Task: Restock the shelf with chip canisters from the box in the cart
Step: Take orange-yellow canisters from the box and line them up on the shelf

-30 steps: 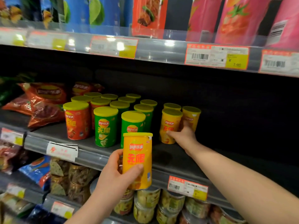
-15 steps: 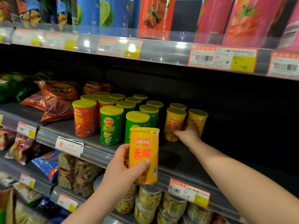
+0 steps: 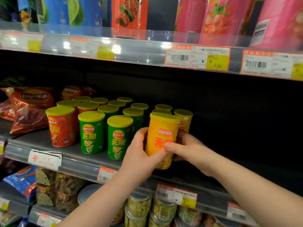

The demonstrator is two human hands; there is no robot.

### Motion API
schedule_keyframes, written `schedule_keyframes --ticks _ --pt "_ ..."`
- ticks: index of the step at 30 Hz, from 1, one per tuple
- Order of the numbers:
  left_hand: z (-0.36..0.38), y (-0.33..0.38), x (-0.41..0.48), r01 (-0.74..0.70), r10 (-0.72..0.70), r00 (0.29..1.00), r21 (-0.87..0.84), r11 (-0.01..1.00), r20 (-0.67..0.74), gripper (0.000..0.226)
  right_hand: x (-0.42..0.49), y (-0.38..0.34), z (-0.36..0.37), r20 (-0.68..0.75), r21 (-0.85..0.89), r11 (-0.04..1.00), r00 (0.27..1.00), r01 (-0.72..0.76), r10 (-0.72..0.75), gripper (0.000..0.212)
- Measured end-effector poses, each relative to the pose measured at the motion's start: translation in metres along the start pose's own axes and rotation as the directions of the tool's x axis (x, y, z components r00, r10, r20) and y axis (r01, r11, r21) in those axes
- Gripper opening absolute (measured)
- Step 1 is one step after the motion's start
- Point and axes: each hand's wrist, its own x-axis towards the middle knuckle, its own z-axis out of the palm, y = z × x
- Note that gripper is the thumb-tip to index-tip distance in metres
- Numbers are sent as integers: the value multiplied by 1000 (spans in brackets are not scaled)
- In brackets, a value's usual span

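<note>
both hands are gripping one yellow canister [image 3: 161, 138]: the left hand [image 3: 139, 154] is wrapping its left side and the right hand [image 3: 188, 149] is curling round its right. it is tilting slightly over the front of the dark middle shelf [image 3: 78, 161], just ahead of other yellow canisters [image 3: 184, 118]. green canisters [image 3: 91, 133] and red canisters [image 3: 61, 128] are standing in rows to the left, and price labels [image 3: 196, 58] are lining the rail above.

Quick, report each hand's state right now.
Left hand: grips the yellow cylindrical chip canister.
Right hand: grips the same canister, thumb on its front.
</note>
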Motion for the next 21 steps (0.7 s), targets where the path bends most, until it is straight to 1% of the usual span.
schedule_keyframes --ticks 2,4,6,8,9,10,12,13,16,21 --pt "7 -3 6 -30 24 997 72 997 78 70 -1 5 -7 -60 22 1000 998 -2 4 90" --pt "10 -11 9 -109 83 989 220 969 122 71 0 13 -16 -136 27 999 990 -27 30 77" --pt "9 -22 10 -191 146 980 450 872 133 81 5 23 -24 -228 40 997 971 -69 77 64" --pt "8 -35 11 -255 197 967 624 739 162 78 14 34 -32 -289 49 995 953 -86 97 65" --pt "8 -40 11 -269 200 963 670 692 180 73 18 37 -35 -310 38 994 945 -100 107 68" --pt "8 -45 12 -275 196 962 697 662 193 67 22 40 -36 -332 19 993 936 -119 118 69" --pt "9 -50 13 -294 220 955 707 643 198 60 28 40 -36 -373 -23 986 917 -163 143 71" --pt "9 -51 14 -301 221 953 706 641 205 61 31 41 -35 -388 -43 983 910 -178 148 74" --pt "8 -51 15 -292 167 956 709 642 242 70 41 46 -32 -431 -119 965 888 -233 161 84" --pt "10 -53 16 -304 199 953 698 648 230 65 58 51 -42 -471 -185 936 863 -300 184 83"
